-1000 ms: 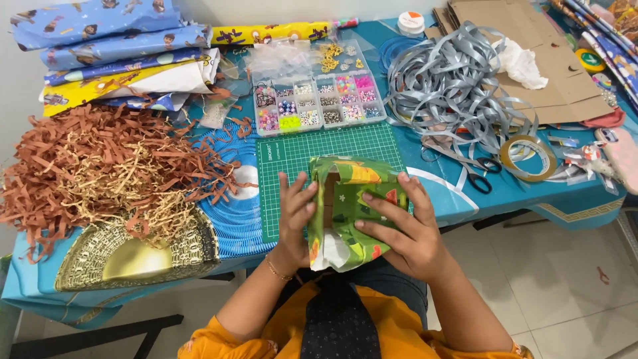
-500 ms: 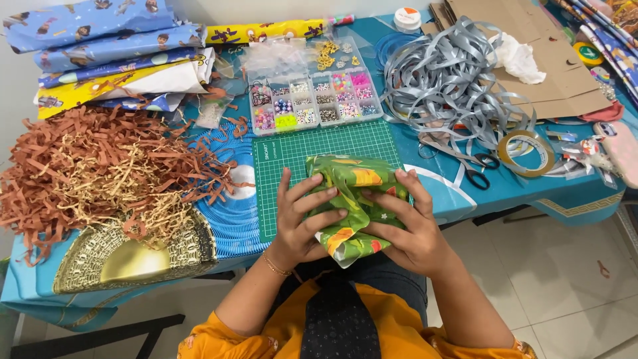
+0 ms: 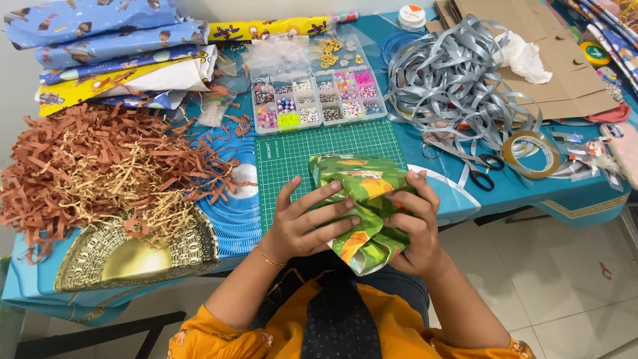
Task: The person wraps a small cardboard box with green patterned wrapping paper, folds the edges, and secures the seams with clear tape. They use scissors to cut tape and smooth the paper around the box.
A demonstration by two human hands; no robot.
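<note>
Head view: left hand [image 3: 302, 223] and right hand [image 3: 413, 226] clasp the green wrapped parcel [image 3: 362, 209] at the cutting mat's [image 3: 319, 149] near edge, fingers spread and pressing folds flat; wrapping appears midway; securing likely calls for tape [image 3: 531, 154].

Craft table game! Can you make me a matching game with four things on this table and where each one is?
Things:
1. green wrapped parcel
2. shredded brown paper
3. grey ribbon pile
4. bead box

Places:
a. heaped on the left part of the table
b. just behind the green cutting mat
c. held between the left hand and the right hand
d. at the back right, beside the cardboard

Pairs: 1-c, 2-a, 3-d, 4-b
</note>
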